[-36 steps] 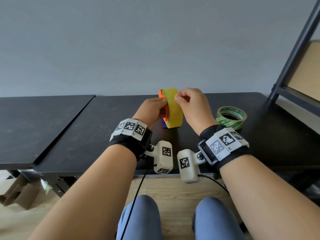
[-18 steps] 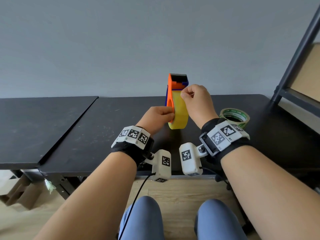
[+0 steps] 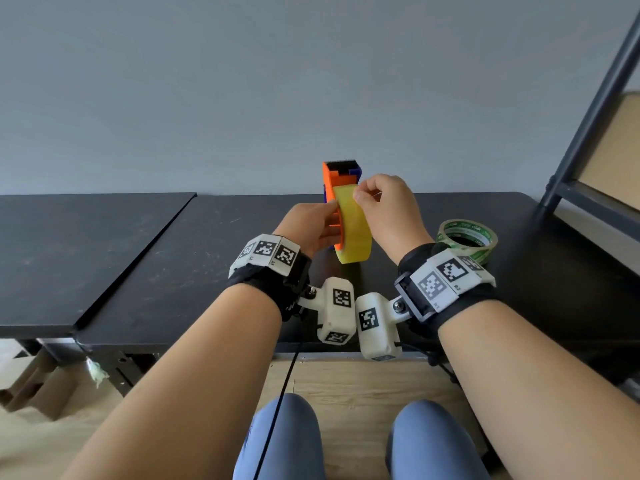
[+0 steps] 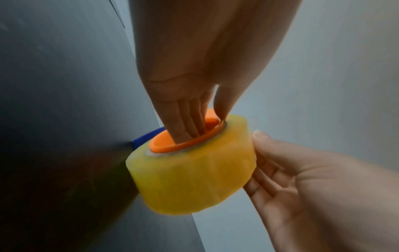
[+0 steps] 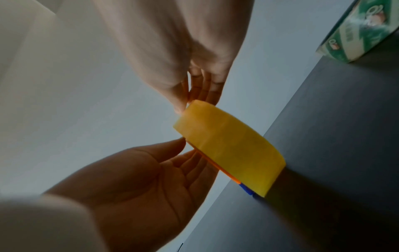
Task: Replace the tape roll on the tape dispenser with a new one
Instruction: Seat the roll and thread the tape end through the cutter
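The orange tape dispenser (image 3: 335, 178) stands on end on the black table (image 3: 173, 271), its black blade up. A yellow tape roll (image 3: 356, 233) sits on its orange hub (image 4: 164, 147). My left hand (image 3: 323, 220) holds the dispenser from the left: in the left wrist view its fingers (image 4: 183, 122) reach into the hub and the thumb lies on the rim. My right hand (image 3: 360, 197) pinches the tape at the top of the yellow tape roll (image 5: 231, 148) between thumb and fingers (image 5: 202, 92). A green-printed tape roll (image 3: 467, 237) lies flat to the right.
A second black table (image 3: 69, 254) adjoins on the left with a seam between. A dark metal shelf frame (image 3: 588, 109) rises at the right. The grey wall is close behind the table. My knees are below the table's front edge.
The dispenser with the yellow roll has been raised from low on the table to standing with its blade end up. My right hand has moved up to the top of the roll.
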A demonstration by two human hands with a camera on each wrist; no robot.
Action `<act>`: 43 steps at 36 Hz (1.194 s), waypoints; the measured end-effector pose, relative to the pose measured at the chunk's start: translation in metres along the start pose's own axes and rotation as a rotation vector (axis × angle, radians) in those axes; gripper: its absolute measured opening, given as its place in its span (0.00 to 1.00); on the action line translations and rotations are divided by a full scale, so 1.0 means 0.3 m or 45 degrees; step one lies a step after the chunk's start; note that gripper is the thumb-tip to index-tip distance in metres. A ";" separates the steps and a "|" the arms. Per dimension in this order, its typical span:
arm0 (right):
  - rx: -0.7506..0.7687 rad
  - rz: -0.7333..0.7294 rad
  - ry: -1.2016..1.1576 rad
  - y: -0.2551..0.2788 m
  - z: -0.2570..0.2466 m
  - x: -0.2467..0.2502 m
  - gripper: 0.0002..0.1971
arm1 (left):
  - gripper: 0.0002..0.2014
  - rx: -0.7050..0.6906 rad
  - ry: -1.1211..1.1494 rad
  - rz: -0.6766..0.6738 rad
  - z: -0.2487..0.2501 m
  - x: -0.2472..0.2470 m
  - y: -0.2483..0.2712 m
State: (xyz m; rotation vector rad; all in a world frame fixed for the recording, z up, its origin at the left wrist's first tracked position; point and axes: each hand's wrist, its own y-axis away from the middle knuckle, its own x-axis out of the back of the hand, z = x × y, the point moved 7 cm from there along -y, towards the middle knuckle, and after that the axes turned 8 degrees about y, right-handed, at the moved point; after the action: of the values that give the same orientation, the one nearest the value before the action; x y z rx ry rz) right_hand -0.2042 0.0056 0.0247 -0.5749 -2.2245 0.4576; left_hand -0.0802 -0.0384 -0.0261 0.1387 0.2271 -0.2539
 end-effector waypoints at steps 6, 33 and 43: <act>0.009 0.001 0.017 0.010 -0.005 0.012 0.09 | 0.10 -0.044 -0.050 -0.078 0.004 -0.005 0.018; 0.180 0.291 0.312 0.025 -0.059 0.033 0.07 | 0.31 -0.190 -0.358 -0.217 0.010 -0.052 0.071; 0.104 0.301 0.185 0.001 -0.070 0.079 0.10 | 0.16 -0.140 -0.341 -0.311 0.003 -0.054 0.090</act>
State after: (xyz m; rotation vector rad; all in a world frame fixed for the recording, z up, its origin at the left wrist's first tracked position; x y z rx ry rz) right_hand -0.2023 0.0212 0.0520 -0.8063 -1.9994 0.6048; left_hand -0.0881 -0.0090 -0.0185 -0.0332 -0.0097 -0.4980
